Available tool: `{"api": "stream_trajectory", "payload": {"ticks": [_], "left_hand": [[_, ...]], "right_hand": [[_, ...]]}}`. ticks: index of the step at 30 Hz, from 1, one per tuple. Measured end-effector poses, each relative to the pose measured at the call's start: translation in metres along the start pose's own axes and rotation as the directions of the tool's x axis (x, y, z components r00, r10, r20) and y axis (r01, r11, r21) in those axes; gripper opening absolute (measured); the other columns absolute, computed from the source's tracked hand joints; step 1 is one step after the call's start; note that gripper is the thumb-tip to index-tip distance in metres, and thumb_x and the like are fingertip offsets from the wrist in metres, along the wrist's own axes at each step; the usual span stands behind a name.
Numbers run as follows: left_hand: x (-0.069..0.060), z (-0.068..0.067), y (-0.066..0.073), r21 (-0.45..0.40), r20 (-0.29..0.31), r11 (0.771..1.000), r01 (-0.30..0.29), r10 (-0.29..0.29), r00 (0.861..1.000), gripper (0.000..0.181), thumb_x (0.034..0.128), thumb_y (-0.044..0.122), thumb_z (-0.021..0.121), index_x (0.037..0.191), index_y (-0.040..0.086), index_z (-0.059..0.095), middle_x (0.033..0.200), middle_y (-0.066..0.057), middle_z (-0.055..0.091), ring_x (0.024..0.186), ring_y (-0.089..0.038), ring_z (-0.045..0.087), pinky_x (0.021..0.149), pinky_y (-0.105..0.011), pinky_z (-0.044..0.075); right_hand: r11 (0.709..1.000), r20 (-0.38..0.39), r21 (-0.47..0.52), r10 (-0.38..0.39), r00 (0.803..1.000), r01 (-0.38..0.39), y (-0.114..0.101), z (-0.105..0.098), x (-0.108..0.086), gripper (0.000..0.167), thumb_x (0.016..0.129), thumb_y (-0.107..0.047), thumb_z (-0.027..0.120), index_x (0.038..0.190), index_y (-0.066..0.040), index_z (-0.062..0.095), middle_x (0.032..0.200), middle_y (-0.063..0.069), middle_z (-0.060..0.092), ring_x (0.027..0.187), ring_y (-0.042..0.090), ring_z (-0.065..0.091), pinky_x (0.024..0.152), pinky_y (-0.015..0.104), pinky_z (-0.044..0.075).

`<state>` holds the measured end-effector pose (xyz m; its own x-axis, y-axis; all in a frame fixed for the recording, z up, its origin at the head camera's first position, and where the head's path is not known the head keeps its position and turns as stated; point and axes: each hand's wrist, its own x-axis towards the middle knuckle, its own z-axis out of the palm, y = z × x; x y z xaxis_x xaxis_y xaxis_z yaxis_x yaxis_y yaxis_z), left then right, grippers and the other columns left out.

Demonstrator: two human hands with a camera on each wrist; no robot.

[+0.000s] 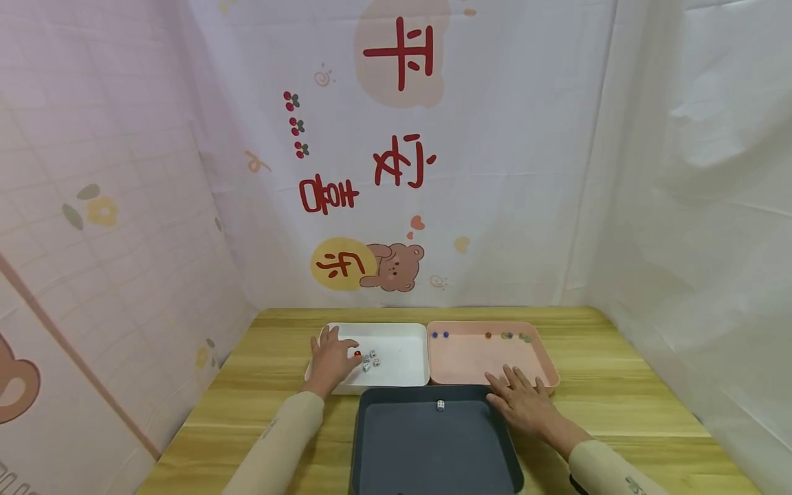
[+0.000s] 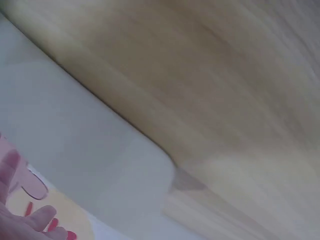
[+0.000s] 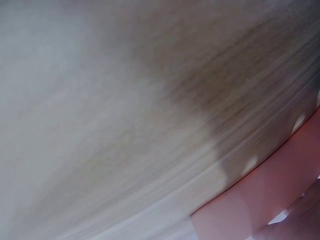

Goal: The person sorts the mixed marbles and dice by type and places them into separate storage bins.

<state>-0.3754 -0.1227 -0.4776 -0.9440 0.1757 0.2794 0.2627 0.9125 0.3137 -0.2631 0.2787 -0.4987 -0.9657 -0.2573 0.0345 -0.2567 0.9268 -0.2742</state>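
My left hand [image 1: 331, 361] hovers over the left part of a white tray [image 1: 402, 352], thumb and fingers spread apart with nothing visible between them. Beneath and beside the thumb lie a red die [image 1: 357, 353] and several white dice [image 1: 375, 362]. Fingers spread, my right hand [image 1: 526, 407] is at the front right of a pink tray [image 1: 467, 359], beside the right corner of a dark grey tray [image 1: 439, 447]; whether it touches either tray, I cannot tell. A single white die [image 1: 441, 405] sits near the far wall of the grey tray.
Along the back of the pink tray are small blue beads [image 1: 446, 335], an orange one [image 1: 488, 335] and a few yellowish-green ones [image 1: 526, 338]. The trays stand on a wooden table [image 1: 619, 399]. Printed white curtains [image 1: 507, 172] enclose the back and sides.
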Motion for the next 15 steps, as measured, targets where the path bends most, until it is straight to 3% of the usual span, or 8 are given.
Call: {"api": "stream_trajectory", "payload": {"ticks": [15], "left_hand": [[-0.006,-0.002,0.044,-0.096,0.071,0.985,-0.142,0.149,0.986,0.036,0.0847,0.040,0.078,0.112,0.016,0.076,0.148,-0.024,0.041,0.144,-0.046,0.023,0.111,-0.069,0.011]], "right_hand": [[1.000,0.010,0.002,0.006,1.000,-0.006,0.001,0.000,0.001,0.059,0.104,-0.050,0.040,0.151,-0.014,0.043,0.157,0.026,0.028,0.144,0.047,0.022,0.106,0.076,0.009]]}}
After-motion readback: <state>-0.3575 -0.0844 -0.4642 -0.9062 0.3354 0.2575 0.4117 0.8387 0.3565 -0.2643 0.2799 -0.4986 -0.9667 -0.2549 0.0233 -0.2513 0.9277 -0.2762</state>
